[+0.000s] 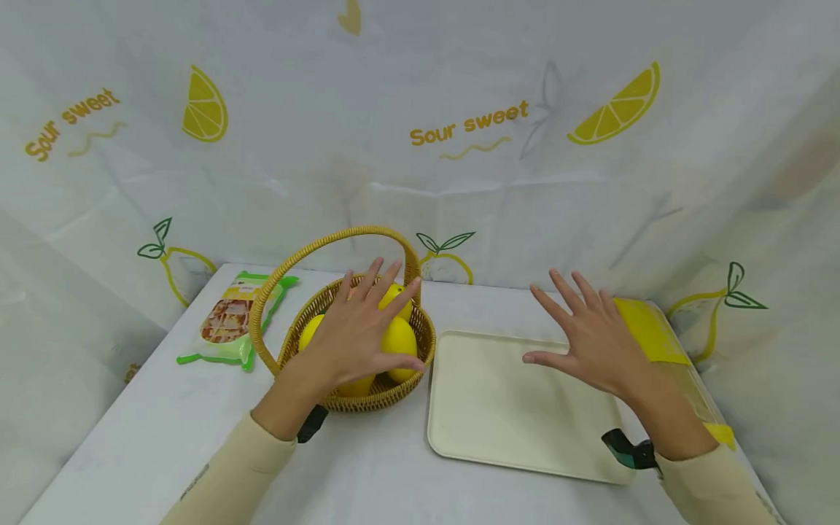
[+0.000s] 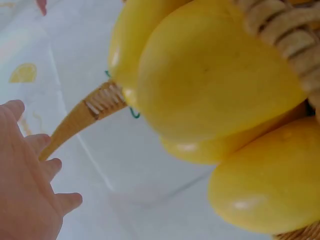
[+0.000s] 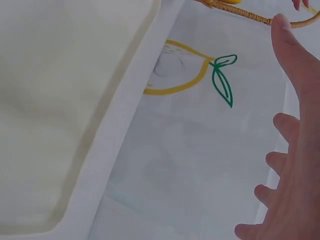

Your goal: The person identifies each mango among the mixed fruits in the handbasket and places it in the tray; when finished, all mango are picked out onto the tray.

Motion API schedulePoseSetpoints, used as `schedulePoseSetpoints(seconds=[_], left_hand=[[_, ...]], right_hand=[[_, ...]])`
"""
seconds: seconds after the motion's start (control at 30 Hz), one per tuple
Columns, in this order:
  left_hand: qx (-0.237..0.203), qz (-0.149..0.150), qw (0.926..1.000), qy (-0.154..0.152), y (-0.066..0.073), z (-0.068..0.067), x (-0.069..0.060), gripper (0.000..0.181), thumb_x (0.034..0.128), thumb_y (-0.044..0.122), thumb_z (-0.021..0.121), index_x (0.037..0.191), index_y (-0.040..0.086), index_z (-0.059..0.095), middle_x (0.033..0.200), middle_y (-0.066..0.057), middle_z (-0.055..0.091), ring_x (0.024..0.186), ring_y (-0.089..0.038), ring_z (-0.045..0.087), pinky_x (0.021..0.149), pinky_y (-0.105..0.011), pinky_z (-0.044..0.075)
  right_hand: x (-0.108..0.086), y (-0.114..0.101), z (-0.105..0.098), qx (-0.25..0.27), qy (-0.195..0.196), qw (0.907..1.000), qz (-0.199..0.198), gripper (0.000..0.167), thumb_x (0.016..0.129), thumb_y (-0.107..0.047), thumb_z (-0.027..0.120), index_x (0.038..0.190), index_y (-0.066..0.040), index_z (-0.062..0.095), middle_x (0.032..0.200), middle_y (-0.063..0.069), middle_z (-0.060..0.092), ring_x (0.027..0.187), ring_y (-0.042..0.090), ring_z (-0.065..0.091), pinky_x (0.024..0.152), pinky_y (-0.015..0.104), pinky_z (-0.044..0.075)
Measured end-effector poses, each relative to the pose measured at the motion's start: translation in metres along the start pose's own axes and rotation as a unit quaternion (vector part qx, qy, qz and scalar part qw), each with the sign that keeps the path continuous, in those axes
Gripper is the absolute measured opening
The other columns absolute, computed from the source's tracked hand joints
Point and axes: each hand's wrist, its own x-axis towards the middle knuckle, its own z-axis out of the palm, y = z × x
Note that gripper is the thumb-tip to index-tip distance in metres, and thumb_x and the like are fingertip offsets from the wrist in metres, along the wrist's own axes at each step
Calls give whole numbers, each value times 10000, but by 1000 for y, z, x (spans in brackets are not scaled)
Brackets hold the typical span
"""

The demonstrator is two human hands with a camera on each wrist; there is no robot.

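In the head view my left hand [image 1: 354, 335] is spread out above a wicker basket [image 1: 394, 397] with a tall arched handle [image 1: 348, 232]. Smooth yellow fruits [image 1: 399, 339] lie inside it, partly hidden by the hand. From the left wrist, several yellow fruits [image 2: 220, 70] look large, and the fingers extend at the left edge, holding nothing. My right hand [image 1: 597, 343], fingers apart, hovers over the right part of a cream rectangular tray [image 1: 492, 415]. The right wrist view shows the tray [image 3: 65, 100] beside this hand [image 3: 295, 165], with nothing in its grasp.
A green-edged food packet [image 1: 230, 321] lies left of the basket. At the right table edge, partly behind the right arm, is a see-through item with yellow parts [image 1: 646, 328]. A lemon-printed white curtain [image 1: 328, 168] hangs behind the white table [image 1: 367, 467].
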Motion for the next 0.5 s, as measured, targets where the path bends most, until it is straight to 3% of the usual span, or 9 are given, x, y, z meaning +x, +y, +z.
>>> schedulePoseSetpoints(seconds=[0.1, 0.33, 0.5], left_hand=[[39, -39, 9999, 115, 0, -11, -6, 1136, 765, 938, 474, 1647, 343, 78, 1751, -41, 10, 1630, -328, 30, 1307, -660, 159], [-143, 47, 9990, 430, 2, -25, -22, 1098, 770, 983, 260, 1648, 351, 69, 1751, -24, -4, 1630, -315, 45, 1304, -658, 168], [-107, 91, 9979, 629, 4, -31, -31, 1113, 759, 987, 247, 1649, 329, 134, 1748, -41, 52, 1617, -335, 116, 1283, -671, 223]], right_hand=[[6, -4, -3, -23, 112, 9998, -135, 1010, 795, -722, 710, 1611, -270, 323, 1709, 132, 227, 1533, 472, 247, 1129, 811, 291], [17, -16, -5, 217, 36, 9993, -286, 1005, 812, -691, 717, 1619, -260, 301, 1709, 133, 222, 1535, 462, 246, 1155, 790, 280], [28, -24, -3, 324, 173, 9981, -500, 1010, 800, -667, 743, 1615, -251, 315, 1696, 144, 253, 1521, 471, 273, 1171, 764, 294]])
